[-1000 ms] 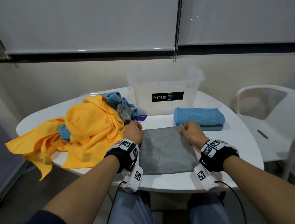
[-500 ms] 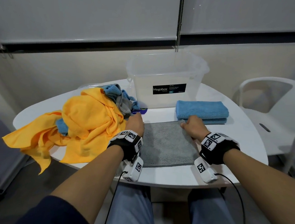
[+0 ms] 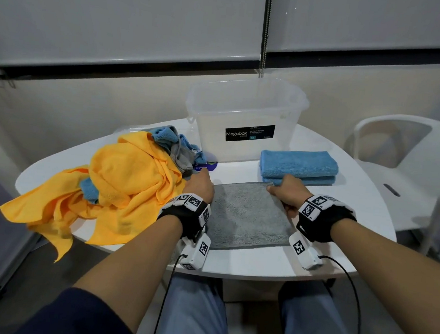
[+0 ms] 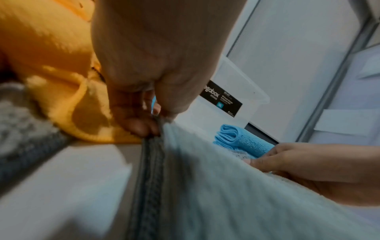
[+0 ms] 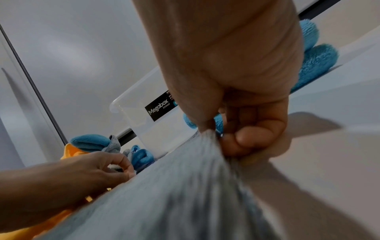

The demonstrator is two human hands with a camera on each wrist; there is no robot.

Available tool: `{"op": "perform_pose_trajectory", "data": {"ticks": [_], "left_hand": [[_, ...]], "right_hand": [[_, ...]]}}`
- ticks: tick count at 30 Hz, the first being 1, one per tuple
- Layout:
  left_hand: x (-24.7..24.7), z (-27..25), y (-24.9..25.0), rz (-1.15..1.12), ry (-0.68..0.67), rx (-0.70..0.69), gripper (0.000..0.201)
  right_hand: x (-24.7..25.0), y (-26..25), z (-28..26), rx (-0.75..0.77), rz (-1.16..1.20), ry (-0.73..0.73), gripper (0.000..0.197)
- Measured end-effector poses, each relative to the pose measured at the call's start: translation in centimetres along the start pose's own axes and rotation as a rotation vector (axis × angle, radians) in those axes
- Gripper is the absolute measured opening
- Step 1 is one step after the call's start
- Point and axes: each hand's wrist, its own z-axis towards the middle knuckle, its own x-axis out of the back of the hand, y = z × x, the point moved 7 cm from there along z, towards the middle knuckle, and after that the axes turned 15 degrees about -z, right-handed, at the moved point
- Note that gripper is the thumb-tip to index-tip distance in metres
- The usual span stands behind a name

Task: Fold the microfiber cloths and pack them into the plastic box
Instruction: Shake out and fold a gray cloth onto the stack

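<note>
A grey microfiber cloth (image 3: 246, 216) lies flat on the white table (image 3: 258, 264) in front of me. My left hand (image 3: 201, 185) pinches its far left corner (image 4: 158, 128). My right hand (image 3: 284, 190) pinches its far right corner (image 5: 211, 136). Behind the cloth stands the clear plastic box (image 3: 246, 116) with a black Megabox label. A folded blue cloth (image 3: 298, 163) lies to the right of the box, just beyond my right hand. A heap of yellow cloths (image 3: 117, 185), with blue and grey ones (image 3: 178, 147) on it, fills the table's left side.
A white plastic chair (image 3: 404, 155) stands to the right of the table. The yellow heap hangs over the table's left front edge. A wall with roller blinds (image 3: 146, 16) rises close behind the table. Wrist-camera cables (image 3: 354, 283) dangle below the front edge.
Both hands have kept hold of the grey cloth's far corners and shifted slightly away from me. The cloth lies flatter and its far edge sits closer to the folded blue cloth.
</note>
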Motion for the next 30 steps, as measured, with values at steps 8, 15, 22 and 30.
{"op": "perform_pose_trajectory", "data": {"ticks": [8,15,22,30], "left_hand": [[2.9,-4.2,4.5,-0.009,-0.133,-0.319,0.016],[2.7,-9.2,8.1,-0.07,-0.384,-0.565,0.011],[0.2,-12.4,4.5,0.121,-0.646,-0.467,0.048],[1.6,-12.5,3.8,0.088,-0.571,-0.436,0.015]], "right_hand": [[3.7,-0.9,-4.7,0.215,-0.012,-0.08,0.03],[2.1,-4.4,-9.4,0.605,-0.234,-0.224,0.015],[-0.4,-2.2,-9.9,0.606,-0.526,-0.277,0.048],[0.7,-2.4,-9.9,0.594,-0.434,-0.154,0.017]]}}
